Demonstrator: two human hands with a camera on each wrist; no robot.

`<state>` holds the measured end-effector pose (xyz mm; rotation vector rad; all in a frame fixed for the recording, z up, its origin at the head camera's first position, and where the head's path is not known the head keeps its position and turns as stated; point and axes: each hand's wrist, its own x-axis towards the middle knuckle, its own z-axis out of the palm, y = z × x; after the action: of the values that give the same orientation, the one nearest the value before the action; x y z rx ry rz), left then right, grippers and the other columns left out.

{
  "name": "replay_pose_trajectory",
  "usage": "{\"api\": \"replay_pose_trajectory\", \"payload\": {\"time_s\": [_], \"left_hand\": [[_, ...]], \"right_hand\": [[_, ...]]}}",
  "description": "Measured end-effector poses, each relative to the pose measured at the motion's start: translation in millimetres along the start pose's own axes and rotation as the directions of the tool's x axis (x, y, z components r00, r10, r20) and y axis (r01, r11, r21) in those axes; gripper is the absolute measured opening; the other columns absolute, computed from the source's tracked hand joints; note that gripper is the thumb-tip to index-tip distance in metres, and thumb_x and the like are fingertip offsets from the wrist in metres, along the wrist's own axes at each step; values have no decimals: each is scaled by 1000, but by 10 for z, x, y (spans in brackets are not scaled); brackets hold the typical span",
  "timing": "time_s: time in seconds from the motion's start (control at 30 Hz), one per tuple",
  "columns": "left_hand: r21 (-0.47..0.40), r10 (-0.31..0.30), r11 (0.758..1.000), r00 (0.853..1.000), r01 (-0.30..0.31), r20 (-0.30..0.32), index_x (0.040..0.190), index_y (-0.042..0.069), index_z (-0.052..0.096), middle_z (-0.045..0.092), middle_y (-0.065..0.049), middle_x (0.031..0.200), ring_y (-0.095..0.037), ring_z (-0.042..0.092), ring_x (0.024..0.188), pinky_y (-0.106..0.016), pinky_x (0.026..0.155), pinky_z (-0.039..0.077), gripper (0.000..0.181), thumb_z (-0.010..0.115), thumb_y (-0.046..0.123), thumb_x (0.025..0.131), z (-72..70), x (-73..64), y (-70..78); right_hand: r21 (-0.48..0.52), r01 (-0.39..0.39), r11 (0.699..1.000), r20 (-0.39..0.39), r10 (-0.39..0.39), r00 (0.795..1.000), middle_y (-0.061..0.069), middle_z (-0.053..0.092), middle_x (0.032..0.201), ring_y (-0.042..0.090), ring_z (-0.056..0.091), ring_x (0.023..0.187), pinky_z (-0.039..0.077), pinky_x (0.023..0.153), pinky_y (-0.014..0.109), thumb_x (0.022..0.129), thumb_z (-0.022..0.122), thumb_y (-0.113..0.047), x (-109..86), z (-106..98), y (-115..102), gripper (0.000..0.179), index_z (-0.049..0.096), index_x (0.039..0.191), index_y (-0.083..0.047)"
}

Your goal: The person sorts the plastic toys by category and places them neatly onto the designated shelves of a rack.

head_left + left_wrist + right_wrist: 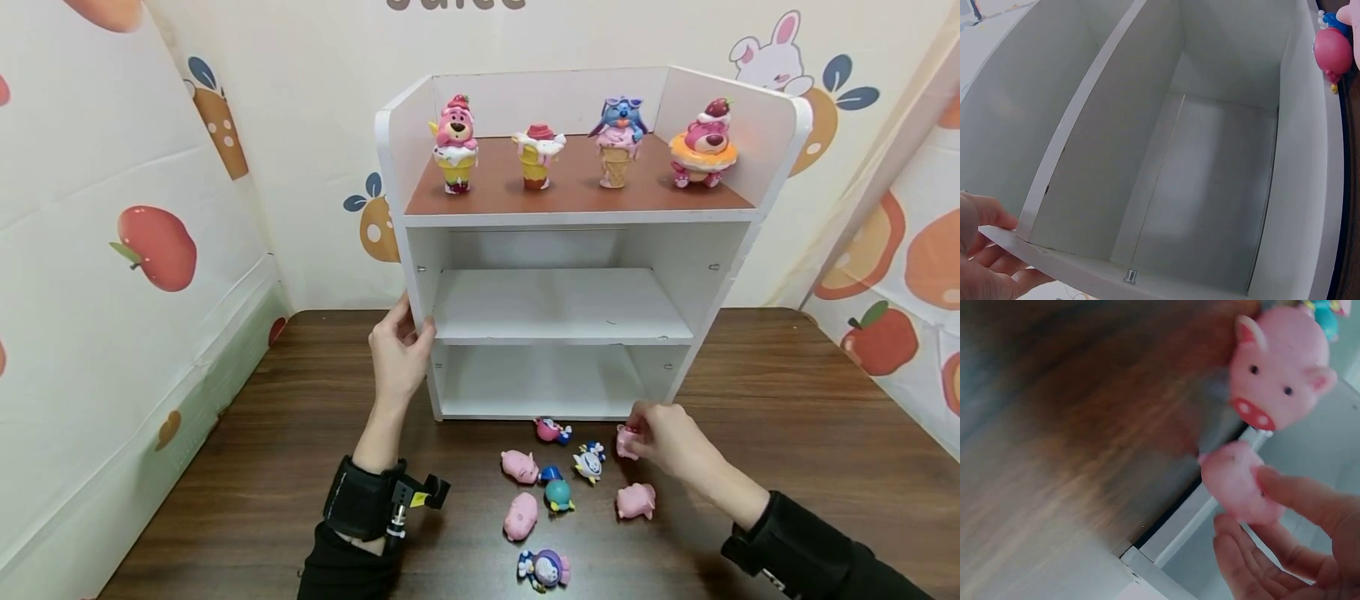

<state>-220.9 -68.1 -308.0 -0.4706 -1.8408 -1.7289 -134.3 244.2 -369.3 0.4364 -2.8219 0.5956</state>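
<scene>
My left hand [397, 350] grips the left side panel of a white shelf unit [562, 340]. In the left wrist view its thumb [997, 215] lies at the inner side and the fingers curl round the outside. My right hand [671, 433] pinches a small pink toy pig [1235, 481] between thumb and fingers, by the unit's lower right front. Another toy pig [636, 501] stands on the table just below that hand. Two more pink pigs [520, 517] lie further left, beside a teal figurine [558, 493] and a white-and-blue figurine [589, 463].
A pink-and-blue figurine [551, 431] lies close to the unit's front edge, and a purple one [543, 570] lies nearest me. Several ice-cream and bear figures [615, 142] stand on the brown top shelf [495, 196]. Printed walls flank the wooden table [787, 400].
</scene>
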Motion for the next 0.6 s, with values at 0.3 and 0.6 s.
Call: {"api": "replay_pose_trajectory", "payload": {"time_s": [0.3, 0.6], "left_hand": [[5, -15, 1000, 1000, 15, 8, 119, -13, 48, 54, -30, 109, -38, 56, 92, -45, 72, 46, 43, 49, -14, 77, 2, -23, 217], [9, -12, 1000, 1000, 12, 9, 119, -13, 48, 54, -30, 109, -39, 56, 92, -46, 71, 46, 43, 49, -15, 76, 6, -27, 210]], "right_hand": [[-107, 10, 994, -31, -14, 999, -3, 41, 63, 9, 41, 53, 35, 45, 24, 60, 77, -2, -82, 70, -116, 26, 54, 71, -8], [-24, 49, 999, -6, -49, 999, -5, 45, 64, 9, 45, 57, 38, 48, 23, 54, 79, -1, -162, 42, -103, 30, 56, 72, -10]]}}
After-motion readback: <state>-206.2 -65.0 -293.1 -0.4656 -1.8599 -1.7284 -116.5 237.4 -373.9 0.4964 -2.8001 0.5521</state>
